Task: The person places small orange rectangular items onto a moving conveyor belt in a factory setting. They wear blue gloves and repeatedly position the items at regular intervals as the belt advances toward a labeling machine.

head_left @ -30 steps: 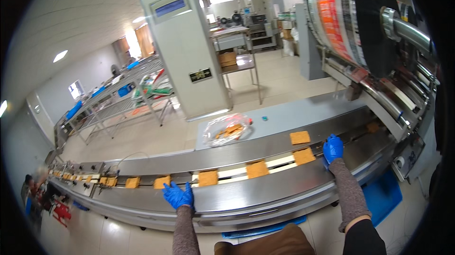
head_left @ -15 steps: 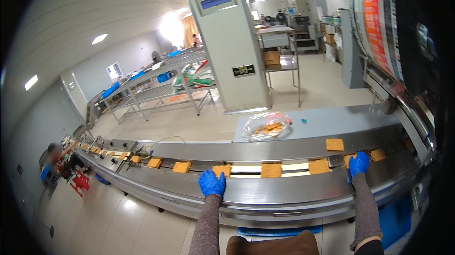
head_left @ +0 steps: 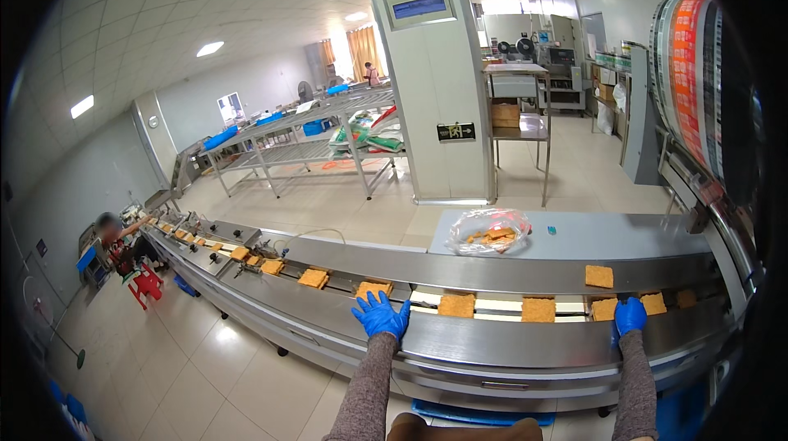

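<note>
My left hand [head_left: 383, 315], in a blue glove, is open with its fingers spread over the near edge of the conveyor. Its fingertips reach a square orange-brown slice [head_left: 374, 288], which looks like a biscuit or crisp sheet. More such slices lie spaced along the channel, among them one slice [head_left: 456, 305] and another slice [head_left: 538, 310] between my hands. My right hand [head_left: 630, 316], also blue-gloved, is closed at the channel, between a slice [head_left: 604, 309] on its left and a slice [head_left: 653, 303] on its right. Whatever its curled fingers hold is hidden.
A single slice [head_left: 599, 277] rests on the steel ledge behind the channel. Beyond it, a clear bag [head_left: 490, 232] of slices lies on a grey surface. A printed film roll [head_left: 688, 84] rises at right. Far left, a co-worker [head_left: 119, 244] sits at the line by a red stool [head_left: 144, 285].
The view has tilted and shifted. My left hand's fingers have spread wider beside a slice. The slices in the channel sit at different places relative to the loose slice on the ledge.
</note>
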The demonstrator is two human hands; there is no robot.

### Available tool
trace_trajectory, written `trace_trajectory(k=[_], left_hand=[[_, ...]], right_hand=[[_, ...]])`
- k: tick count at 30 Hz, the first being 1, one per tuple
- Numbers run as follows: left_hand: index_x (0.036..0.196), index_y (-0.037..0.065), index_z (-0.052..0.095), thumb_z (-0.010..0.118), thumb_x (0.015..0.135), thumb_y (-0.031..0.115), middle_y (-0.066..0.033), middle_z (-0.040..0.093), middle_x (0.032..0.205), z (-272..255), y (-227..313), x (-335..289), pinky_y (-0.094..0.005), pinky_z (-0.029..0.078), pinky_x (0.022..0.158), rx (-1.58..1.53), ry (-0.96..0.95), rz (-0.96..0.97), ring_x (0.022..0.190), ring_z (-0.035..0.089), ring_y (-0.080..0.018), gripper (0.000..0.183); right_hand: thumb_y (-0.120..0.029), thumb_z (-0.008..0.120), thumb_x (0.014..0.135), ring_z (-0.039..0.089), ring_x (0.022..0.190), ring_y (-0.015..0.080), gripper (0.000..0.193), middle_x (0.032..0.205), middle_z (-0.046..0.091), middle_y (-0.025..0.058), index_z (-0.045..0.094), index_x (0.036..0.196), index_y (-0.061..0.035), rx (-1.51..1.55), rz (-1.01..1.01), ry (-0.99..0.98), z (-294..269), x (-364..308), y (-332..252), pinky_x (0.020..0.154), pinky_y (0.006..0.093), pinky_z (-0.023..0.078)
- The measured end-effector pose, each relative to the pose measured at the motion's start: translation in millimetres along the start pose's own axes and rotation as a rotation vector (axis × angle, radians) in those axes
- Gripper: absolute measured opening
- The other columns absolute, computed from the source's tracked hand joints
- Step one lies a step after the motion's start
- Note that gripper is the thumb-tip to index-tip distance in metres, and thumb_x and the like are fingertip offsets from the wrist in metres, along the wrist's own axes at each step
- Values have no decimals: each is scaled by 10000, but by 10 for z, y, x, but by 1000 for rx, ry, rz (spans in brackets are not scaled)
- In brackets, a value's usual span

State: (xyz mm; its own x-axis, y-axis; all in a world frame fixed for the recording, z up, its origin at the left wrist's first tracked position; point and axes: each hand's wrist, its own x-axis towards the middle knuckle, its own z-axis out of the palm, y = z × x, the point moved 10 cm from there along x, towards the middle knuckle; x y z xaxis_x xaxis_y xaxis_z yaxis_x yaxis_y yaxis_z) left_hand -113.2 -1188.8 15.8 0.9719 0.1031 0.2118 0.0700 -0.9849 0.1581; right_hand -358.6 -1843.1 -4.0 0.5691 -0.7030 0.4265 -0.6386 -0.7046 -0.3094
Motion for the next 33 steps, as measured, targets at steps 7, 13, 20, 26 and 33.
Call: trace_trajectory(k=[7, 13, 20, 26, 33], left_hand=[[1102, -9, 576, 631, 815, 461, -209, 594, 998, -153, 209, -16, -480, 463, 798, -150, 301, 328, 899, 601, -356, 553], [1262, -17, 531, 604, 819, 525, -243, 557, 1240, -41, 114, 33, -479, 399, 966, -150, 219, 243, 1131, 541, -372, 704], [1407, 37, 427, 472, 844, 674, -260, 335, 1472, 47, 26, 48, -573, 180, 1116, -24, 59, 84, 1364, 305, -420, 851], [1397, 25, 428, 440, 848, 702, -268, 338, 1459, 15, 38, 22, -606, 112, 1118, 5, 83, 24, 1377, 239, -463, 872], [1134, 8, 593, 607, 820, 513, -200, 633, 926, -100, 209, 0, -491, 449, 823, -88, 231, 317, 881, 605, -373, 595]], right_hand=[[-242, 687, 807, 621, 961, 388, 328, 1048, 643, 254, 644, 976, 36, -13, 110, -69, 55, 28, 106, 835, 467, 504], [-164, 669, 816, 579, 1035, 375, 299, 1121, 603, 247, 622, 1021, 48, 16, -26, 201, -289, -82, -148, 903, 446, 469], [-163, 647, 824, 622, 824, 393, 170, 879, 638, 229, 652, 885, -5, 60, -189, 44, -203, -92, -369, 745, 467, 509], [-247, 658, 826, 638, 817, 391, 257, 906, 655, 237, 653, 887, 3, 13, 38, -34, 60, 17, 83, 728, 472, 521], [-221, 670, 823, 629, 898, 387, 274, 991, 657, 230, 638, 935, 26, -19, 20, 108, -36, 12, 18, 811, 462, 519]])
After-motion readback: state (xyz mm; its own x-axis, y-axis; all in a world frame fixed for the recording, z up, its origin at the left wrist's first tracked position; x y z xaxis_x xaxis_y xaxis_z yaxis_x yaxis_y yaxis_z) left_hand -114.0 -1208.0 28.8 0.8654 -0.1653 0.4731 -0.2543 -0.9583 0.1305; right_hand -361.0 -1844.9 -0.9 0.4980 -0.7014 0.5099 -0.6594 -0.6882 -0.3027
